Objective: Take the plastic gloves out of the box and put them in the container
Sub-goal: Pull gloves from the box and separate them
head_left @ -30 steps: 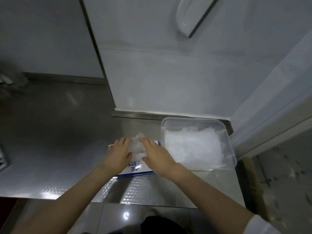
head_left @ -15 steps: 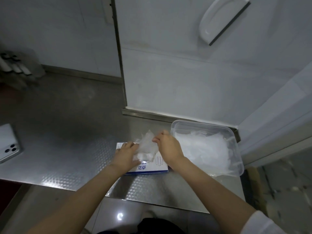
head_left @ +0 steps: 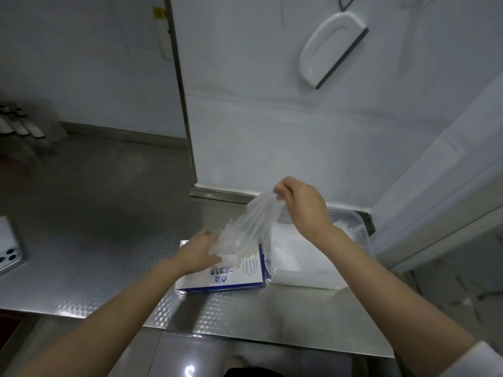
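A flat white and blue glove box (head_left: 234,273) lies on the steel counter. My left hand (head_left: 200,250) rests on its top, fingers at the opening where crumpled film sticks out. My right hand (head_left: 299,202) is raised above the box and pinches a bunch of clear plastic gloves (head_left: 253,221), which stretch down from it to the box opening. Right of the box stands a clear plastic container (head_left: 362,227) holding a white heap of gloves; my right forearm crosses over it.
The steel counter (head_left: 109,240) ends near me in a front edge, with floor below. A phone (head_left: 8,251) lies at its left edge. A white wall panel with a handle (head_left: 330,47) stands behind the container. Blurred utensils (head_left: 19,123) sit far left.
My right hand has risen from the box opening and moved right, drawing the clear gloves up out of the box. The left hand has stayed on the box. The camera has tilted up.
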Demonstrator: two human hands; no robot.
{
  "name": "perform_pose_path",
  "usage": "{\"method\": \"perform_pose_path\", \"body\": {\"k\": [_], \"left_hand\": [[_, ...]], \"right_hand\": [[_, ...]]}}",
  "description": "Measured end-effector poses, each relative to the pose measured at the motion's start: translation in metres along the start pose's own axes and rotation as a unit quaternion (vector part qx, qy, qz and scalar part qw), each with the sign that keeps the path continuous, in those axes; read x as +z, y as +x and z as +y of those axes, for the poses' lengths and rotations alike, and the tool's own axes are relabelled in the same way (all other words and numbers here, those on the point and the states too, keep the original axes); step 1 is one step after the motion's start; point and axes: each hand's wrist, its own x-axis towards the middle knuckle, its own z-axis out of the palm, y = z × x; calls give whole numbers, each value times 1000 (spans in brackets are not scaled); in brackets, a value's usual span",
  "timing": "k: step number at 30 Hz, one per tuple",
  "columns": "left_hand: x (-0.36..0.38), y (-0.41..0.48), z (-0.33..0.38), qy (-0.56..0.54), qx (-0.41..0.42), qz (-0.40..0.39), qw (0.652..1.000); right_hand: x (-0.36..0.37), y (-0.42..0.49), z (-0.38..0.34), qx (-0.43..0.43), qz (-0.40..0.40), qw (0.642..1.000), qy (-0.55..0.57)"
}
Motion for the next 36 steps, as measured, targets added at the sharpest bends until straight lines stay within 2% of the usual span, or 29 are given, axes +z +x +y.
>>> {"method": "perform_pose_path", "body": {"k": [2,4,7,10,12,14,15,17,20,22,26,30,32,34,36], "left_hand": [[-22,0,18,-66,37,113,991],[-44,-4,43,-126,83,154,976],[-65,-9,82,-159,150,81,973],[-71,-6,101,-127,198,73,969],[-74,-5,109,-151,203,81,964],[-75,-5,114,-217,197,82,953],[-76,-7,117,-269,190,75,941],[-76,-10,122,-368,186,57,909],[-74,-9,124,-415,187,53,889],[-72,-6,122,-422,173,65,887],[-68,2,103,-395,95,78,910],[-63,9,74,-255,11,57,965],[-65,11,69,-230,-13,82,970],[-69,9,78,-223,34,82,971],[-72,7,94,-178,122,33,976]], "right_hand": [[-6,-2,3,-24,-15,999,-30],[-13,-4,2,-55,-38,997,-50],[-20,-8,-7,-106,-90,989,-49],[-28,-11,-12,-135,-110,985,4],[-30,-11,-10,-103,-65,987,107],[-29,-13,-5,-27,-13,971,237],[-28,-15,-1,12,-16,961,277],[-22,-22,8,62,-105,942,313],[-16,-36,14,63,-232,911,336],[-13,-38,17,58,-224,898,375],[-12,-29,30,102,-91,900,414],[-20,-22,42,105,-35,928,356],[-22,-21,44,89,-35,945,314],[-25,-21,42,77,-59,954,283],[-27,-21,38,68,-96,954,275]]}}
